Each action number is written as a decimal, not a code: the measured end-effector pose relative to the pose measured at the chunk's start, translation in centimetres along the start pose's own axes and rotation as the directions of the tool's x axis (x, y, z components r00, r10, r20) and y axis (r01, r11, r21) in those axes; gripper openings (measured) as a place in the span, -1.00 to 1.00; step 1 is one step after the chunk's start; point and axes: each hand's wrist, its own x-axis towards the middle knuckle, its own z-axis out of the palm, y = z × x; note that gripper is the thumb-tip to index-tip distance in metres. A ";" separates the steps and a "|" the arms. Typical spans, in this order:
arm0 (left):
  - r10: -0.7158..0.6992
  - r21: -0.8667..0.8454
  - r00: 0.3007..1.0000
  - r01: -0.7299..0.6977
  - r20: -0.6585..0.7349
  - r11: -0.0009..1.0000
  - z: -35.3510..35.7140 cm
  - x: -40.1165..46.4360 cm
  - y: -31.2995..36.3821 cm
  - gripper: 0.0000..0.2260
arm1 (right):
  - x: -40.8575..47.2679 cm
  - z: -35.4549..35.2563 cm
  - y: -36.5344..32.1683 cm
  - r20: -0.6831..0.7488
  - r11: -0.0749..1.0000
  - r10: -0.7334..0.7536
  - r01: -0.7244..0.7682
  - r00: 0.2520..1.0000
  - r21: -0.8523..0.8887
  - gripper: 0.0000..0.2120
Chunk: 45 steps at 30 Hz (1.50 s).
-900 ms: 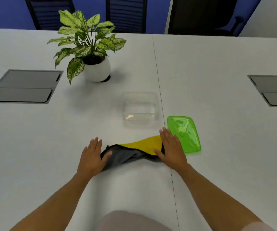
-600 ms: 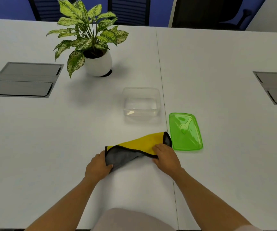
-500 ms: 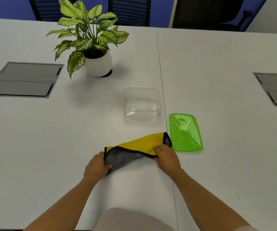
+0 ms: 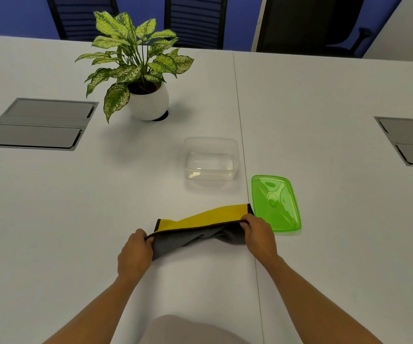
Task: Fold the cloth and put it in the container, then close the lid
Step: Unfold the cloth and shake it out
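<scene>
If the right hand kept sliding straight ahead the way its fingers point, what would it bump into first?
Probably the clear container. The right hand, gripping the cloth, points up and slightly left, passing just left of the green lid. From one view the exact line is uncertain.

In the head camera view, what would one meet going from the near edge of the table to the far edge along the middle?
Cloth held by both hands → clear container → potted plant.
</scene>
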 end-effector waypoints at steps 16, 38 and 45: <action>0.270 -0.485 0.889 -0.433 -0.369 0.760 -13.2 3.3 9.6 -0.83 | 5.4 -11.9 -6.7 -0.352 0.874 0.074 0.109 0.933 0.474 -0.93; 0.313 -0.758 0.879 -0.472 -0.361 0.450 -26.6 0.8 12.6 -0.96 | 6.2 -24.1 -10.9 -0.354 0.676 -0.023 0.276 0.935 0.684 -0.93; 0.269 -0.720 0.911 -0.412 -0.312 0.558 -23.2 -1.9 17.6 -0.89 | 6.6 -18.5 -15.2 -0.448 0.807 0.073 0.211 0.891 0.552 -0.90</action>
